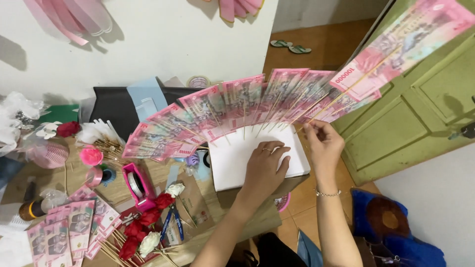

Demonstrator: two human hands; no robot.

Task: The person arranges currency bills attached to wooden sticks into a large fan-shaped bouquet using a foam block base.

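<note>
Left hand (263, 167) spread flat, pressing white foam block (232, 165). Right hand (322, 143) at block's right edge, pinching stick of raised pink banknote (403, 47). Pink banknote fan (232, 111) planted along block's far edge. Pink tape dispenser (137, 185) left of block.

The white board (237, 165) is bare in front, so a hand fits there; a fan of pink notes (232, 111) blocks the back; the tape holder (137, 185) and roses (143, 230) crowd the left.
</note>
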